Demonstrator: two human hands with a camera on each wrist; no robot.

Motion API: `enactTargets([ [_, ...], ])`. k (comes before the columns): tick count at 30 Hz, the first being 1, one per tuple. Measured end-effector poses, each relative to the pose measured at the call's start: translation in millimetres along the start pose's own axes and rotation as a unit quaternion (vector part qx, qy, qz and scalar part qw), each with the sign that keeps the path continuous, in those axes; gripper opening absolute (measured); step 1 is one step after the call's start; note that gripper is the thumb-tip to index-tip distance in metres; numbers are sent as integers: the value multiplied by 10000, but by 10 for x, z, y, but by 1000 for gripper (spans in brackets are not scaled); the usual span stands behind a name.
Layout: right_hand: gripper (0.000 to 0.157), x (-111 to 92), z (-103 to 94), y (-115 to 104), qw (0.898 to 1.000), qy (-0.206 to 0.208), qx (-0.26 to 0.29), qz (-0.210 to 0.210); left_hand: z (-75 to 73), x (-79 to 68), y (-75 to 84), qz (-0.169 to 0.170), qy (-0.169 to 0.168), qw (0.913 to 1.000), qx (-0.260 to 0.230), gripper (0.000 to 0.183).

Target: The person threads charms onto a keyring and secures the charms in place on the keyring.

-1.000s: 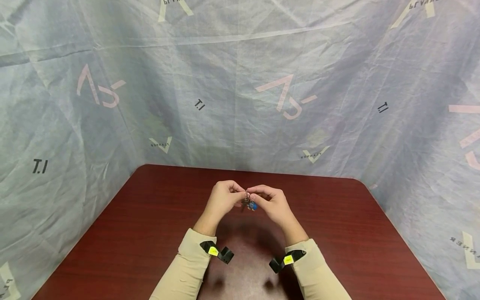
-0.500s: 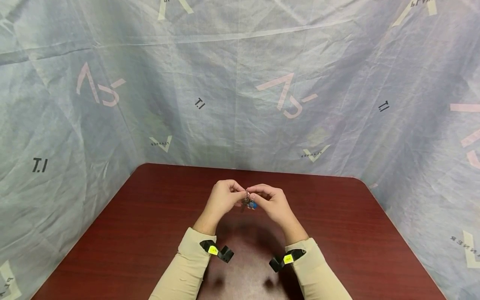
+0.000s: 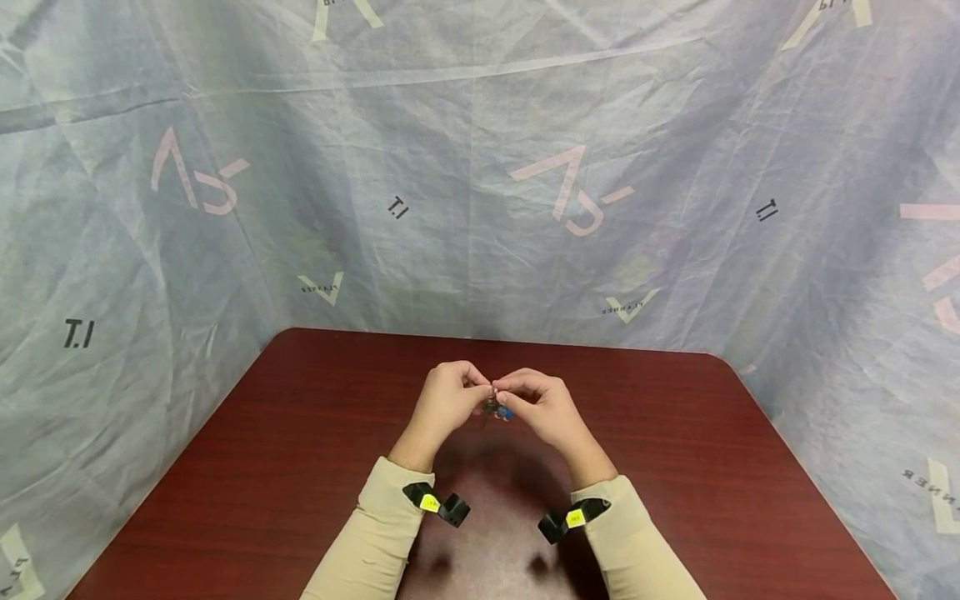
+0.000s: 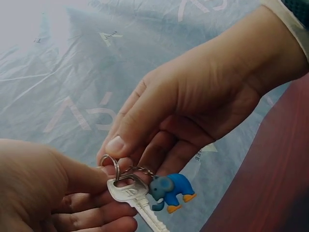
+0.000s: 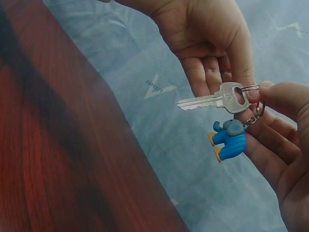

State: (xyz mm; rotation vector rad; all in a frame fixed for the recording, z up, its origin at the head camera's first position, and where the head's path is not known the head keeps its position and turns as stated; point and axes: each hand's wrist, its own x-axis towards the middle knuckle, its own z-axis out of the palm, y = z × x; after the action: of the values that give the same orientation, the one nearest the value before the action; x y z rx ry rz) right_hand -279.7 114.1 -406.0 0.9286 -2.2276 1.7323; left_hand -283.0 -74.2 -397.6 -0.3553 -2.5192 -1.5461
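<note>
Above the table, my left hand (image 3: 444, 400) and right hand (image 3: 551, 410) meet fingertip to fingertip at a metal key ring (image 4: 116, 166). Each hand pinches the ring between thumb and fingers. A silver key (image 5: 212, 101) is threaded on it and points away from the ring's pinched part, its toothed blade bare in the right wrist view. By a short chain (image 5: 252, 119) hangs a blue elephant charm (image 4: 176, 189) with a grey head and orange feet. Part of the ring is hidden behind the thumbs.
A dark red wooden table (image 3: 262, 467) lies below the hands, rounded at its far corners. Grey printed sheeting (image 3: 465, 167) hangs around its back and sides. Black wrist-camera mounts (image 3: 450, 508) stick inward from both cuffs.
Both hands stay nearly in place, with slight fingertip movement at the ring. The key and elephant charm have turned a little beneath the fingers.
</note>
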Motion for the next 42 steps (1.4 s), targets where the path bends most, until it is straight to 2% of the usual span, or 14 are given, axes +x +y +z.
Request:
enactTargets([
  [2,16,-9,0,-87,9999,12,-104,-79,-5,1,-6,11,-28,10000,-70,8],
  [7,16,-18,12,-133,9986,173,-460,-202,-18,8,-20,-40,-112,9993,-341,6],
  [15,13,-19,43,-146,9936,677,-848,-319,-14,13,-35,-8,-159,9973,-717,4],
  [21,13,-19,44,-146,9919,996,-747,-266,10,4,-41,225,-162,9984,-495,13],
  [28,15,-18,33,-164,9892,1251,-761,-38,50,10,-41,591,-356,9971,-308,31],
  [31,14,-19,30,-184,9897,1233,-724,35,66,12,-31,810,-277,9962,-157,30],
  [36,16,-13,26,-206,9910,1184,-608,126,84,9,-22,991,-84,9950,36,26],
  [42,16,-1,19,-191,9920,1154,-517,-12,83,6,-10,1152,136,9931,187,24],
])
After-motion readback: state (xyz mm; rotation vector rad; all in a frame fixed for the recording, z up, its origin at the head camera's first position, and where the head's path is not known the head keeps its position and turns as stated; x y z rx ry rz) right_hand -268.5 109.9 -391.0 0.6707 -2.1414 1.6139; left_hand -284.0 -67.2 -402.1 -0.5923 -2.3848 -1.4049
